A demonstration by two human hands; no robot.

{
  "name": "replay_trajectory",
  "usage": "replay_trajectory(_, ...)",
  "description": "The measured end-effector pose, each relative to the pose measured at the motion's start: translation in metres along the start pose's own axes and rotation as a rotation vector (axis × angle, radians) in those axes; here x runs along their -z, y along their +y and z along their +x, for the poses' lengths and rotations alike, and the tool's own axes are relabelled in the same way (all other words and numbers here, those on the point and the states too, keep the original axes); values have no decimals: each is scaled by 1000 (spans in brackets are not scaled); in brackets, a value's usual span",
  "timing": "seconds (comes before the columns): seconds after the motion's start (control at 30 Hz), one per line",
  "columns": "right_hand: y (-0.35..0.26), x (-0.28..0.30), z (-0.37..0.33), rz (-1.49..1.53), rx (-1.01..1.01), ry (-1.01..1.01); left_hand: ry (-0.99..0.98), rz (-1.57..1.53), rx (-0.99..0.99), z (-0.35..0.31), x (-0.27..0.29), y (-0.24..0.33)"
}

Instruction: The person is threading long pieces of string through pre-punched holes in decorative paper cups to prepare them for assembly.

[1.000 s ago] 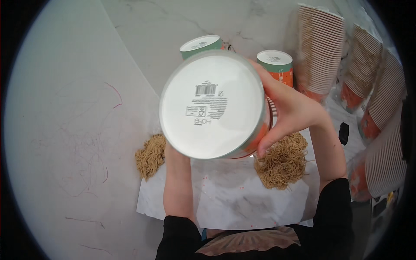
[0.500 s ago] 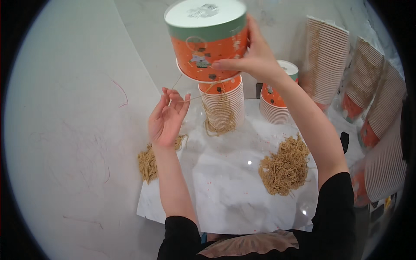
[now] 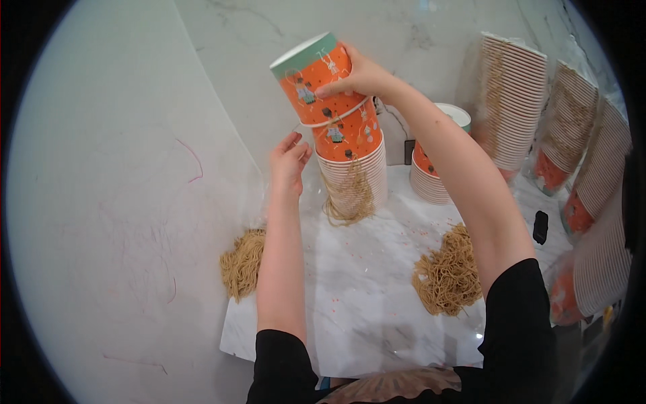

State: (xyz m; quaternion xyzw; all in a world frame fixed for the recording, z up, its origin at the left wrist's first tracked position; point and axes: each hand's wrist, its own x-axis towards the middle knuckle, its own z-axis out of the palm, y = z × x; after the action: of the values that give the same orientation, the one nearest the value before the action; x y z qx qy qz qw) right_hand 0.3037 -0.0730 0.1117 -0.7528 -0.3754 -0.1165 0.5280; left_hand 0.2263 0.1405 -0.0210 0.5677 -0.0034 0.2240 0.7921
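Observation:
My right hand [image 3: 360, 75] grips an orange and green paper bucket [image 3: 309, 79] from its right side. The bucket is upside down and tilted, its rim over the top of a stack of nested paper buckets [image 3: 353, 176]. Beside that rim is my left hand [image 3: 291, 161], fingers curled and drawn together at a thin tan cord [image 3: 297, 126]. Its fingertips are partly hard to make out. More tan cords [image 3: 351, 195] hang in loops down the front of the stack.
Piles of tan cord lie left [image 3: 243, 266] and right [image 3: 449, 273] on the white marbled tabletop [image 3: 363, 303]. A shorter bucket stack [image 3: 431, 182] stands behind my right forearm. Plastic-wrapped bucket stacks [image 3: 515, 101] line the right side, near a small black object [image 3: 540, 227].
The bucket in my right hand has come down and tilted, closer to the stack's top. My left hand has moved right toward the rim, and its spread fingers have curled in.

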Motion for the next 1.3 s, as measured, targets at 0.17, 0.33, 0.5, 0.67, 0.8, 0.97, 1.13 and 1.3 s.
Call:
replay_trajectory(0.17,17,-5,-20,48,-66,24,33,82,26,-18,-12,-5)
replay_trajectory(0.33,48,-18,-45,109,-8,108,-16,194,24,-22,-4,-22)
replay_trajectory(0.5,55,-18,-59,153,-79,83,6,116,44,-32,-9,-26)
replay_trajectory(0.67,67,-20,-61,169,-51,77,21,58,46,-35,-5,-38)
replay_trajectory(0.8,69,-24,-66,202,-65,62,6,29,55,-33,1,-48)
replay_trajectory(0.97,63,-15,-65,265,-70,-25,38,-26,73,-38,-10,-45)
replay_trajectory(1.13,69,-19,-64,260,-87,-18,-1,48,27,-38,-13,-43)
replay_trajectory(1.3,80,-24,-66,209,-53,12,-19,122,49,-39,-16,-42)
